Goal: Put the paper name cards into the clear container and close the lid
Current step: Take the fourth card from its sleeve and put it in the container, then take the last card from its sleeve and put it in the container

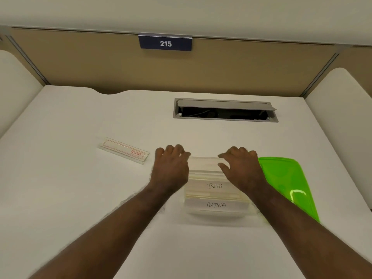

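- Head view: the clear container point(216, 198) sits on the white bench point(80, 198) at centre, slightly toward 3 o'clock, with both forearms reaching in from 6 o'clock.
- Paper name cards point(216, 195) stand inside the container; the near one reads "ALPHA", the next toward 12 o'clock reads "BETA". Further cards behind them are blurred.
- Left hand point(171, 168) is at the container's 9 o'clock side, fingers curled at its far corner. Whether they grip the rim or a card cannot be told.
- Right hand point(241, 168) is at the 3 o'clock side, fingers bent over the far edge; its grasp likewise cannot be told.
- Green lid point(287, 182) lies on the bench just beside the container at 3 o'clock, its long axis running 12 to 6 o'clock. The container is not yet closed.
- Judgement: the right hand is nearer the lid, so the closing move would carry it from 3 o'clock across onto the container.
- A flat clear sleeve point(123, 150) with red print lies apart at 10 o'clock.
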{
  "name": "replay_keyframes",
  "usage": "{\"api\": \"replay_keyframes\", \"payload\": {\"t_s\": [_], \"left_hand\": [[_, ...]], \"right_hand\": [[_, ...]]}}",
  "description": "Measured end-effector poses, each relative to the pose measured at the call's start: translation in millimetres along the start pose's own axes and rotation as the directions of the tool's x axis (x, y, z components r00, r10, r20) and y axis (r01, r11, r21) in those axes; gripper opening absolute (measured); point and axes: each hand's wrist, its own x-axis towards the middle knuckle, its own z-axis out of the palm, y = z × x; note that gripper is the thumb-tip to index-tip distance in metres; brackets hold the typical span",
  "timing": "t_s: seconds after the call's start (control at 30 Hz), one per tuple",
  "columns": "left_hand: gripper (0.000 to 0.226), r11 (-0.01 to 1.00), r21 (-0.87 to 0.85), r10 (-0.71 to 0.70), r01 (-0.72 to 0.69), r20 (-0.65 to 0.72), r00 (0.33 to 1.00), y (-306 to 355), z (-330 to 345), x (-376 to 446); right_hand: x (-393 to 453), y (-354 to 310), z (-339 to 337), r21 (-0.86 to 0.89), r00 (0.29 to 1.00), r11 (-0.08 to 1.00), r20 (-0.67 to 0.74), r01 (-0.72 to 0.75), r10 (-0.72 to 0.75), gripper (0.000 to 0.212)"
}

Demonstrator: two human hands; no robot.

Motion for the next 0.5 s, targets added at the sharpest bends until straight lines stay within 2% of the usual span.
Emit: {"api": "replay_keyframes", "payload": {"t_s": [0.1,0.23,0.4,0.5], "left_hand": [[0.035,0.989,-0.001,-0.149,0.150,-0.084,0.985,-45.9,-2.2,-5.1],[0.039,0.947,0.029,-0.317,0.320,-0.075,0.945,-112.7,3.4,-16.8],[0.051,0.874,0.043,-0.486,0.484,0.094,0.869,-184.8,18.9,-34.2],[0.058,0.858,0.071,-0.509,0.508,0.245,0.825,-214.1,27.8,-38.8]], "right_hand": [[20.7,-27.8,-15.4,0.089,0.996,0.995,-0.082,0.043,-0.035,0.030],[53.8,-78.8,-19.3,0.131,0.989,0.982,-0.087,0.133,-0.122,0.034],[89.9,-154.2,2.5,0.158,0.969,0.956,-0.007,0.246,-0.248,0.038],[102.1,-191.8,21.5,0.158,0.956,0.950,0.075,0.269,-0.283,0.043]]}}
